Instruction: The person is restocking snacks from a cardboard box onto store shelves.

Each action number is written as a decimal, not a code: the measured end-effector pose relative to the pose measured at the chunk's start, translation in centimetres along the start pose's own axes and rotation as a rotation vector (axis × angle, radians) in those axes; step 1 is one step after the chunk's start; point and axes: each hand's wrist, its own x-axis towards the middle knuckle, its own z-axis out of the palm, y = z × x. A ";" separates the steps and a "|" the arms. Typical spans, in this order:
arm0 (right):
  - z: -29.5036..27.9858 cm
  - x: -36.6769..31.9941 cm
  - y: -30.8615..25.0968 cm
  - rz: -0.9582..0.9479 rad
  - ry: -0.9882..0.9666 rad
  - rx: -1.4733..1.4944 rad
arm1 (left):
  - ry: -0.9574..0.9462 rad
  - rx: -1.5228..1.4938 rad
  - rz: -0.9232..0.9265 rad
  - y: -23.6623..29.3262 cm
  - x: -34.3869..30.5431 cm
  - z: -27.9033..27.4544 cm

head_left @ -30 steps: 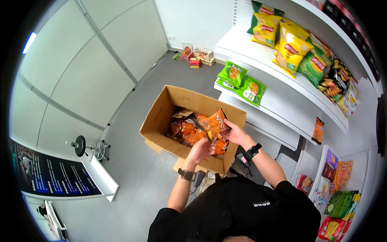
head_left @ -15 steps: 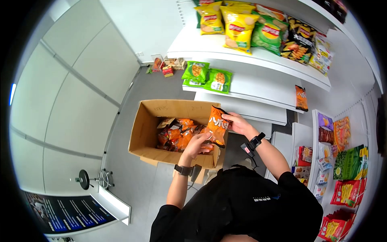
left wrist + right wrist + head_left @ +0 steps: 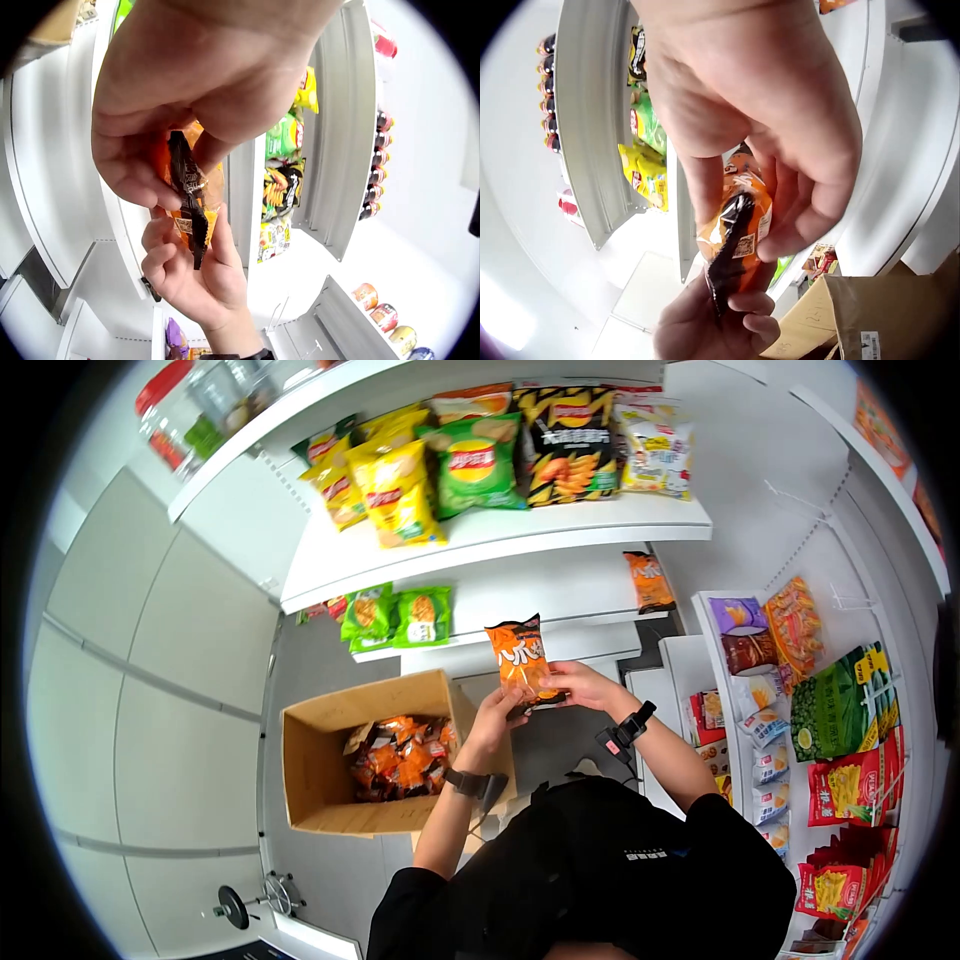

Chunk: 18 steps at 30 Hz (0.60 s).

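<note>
An orange snack bag (image 3: pixel 520 655) with a black top edge stands upright between both hands, in front of the shelves. My left hand (image 3: pixel 492 718) grips its lower left corner, thumb on one face and fingers on the other. On the right, my right hand (image 3: pixel 580 685) pinches the lower right corner. From below, the left wrist view shows the bag's dark bottom seam (image 3: pixel 189 187) between the two hands. In the right wrist view the right hand (image 3: pixel 765 120) curls round the bag (image 3: pixel 739 217), whose printed code patch faces the camera.
A cardboard box (image 3: pixel 300 760) holding several orange bags stands on the floor at left. One similar orange bag (image 3: pixel 650 582) sits at the middle shelf's right end, green bags (image 3: pixel 422 615) at its left. Chip bags (image 3: pixel 480 460) line the shelf above; a side rack (image 3: pixel 720 650) holds more snacks.
The bag has come up out of the box and over to its right, held in both hands. The head view has swung right toward the shelves.
</note>
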 end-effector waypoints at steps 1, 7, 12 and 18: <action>-1.2 -0.4 0.0 -0.048 0.040 0.049 | -0.009 0.017 -0.031 0.1 0.9 1.2; -8.1 -3.1 -1.1 -0.185 0.166 0.080 | 0.001 0.174 -0.052 -0.5 6.9 8.2; -11.9 -5.8 -1.8 -0.171 0.368 0.131 | -0.001 0.186 -0.065 -2.5 13.0 10.8; -19.4 -6.8 -0.4 -0.227 0.620 0.317 | -0.009 0.244 -0.079 -3.2 19.7 12.5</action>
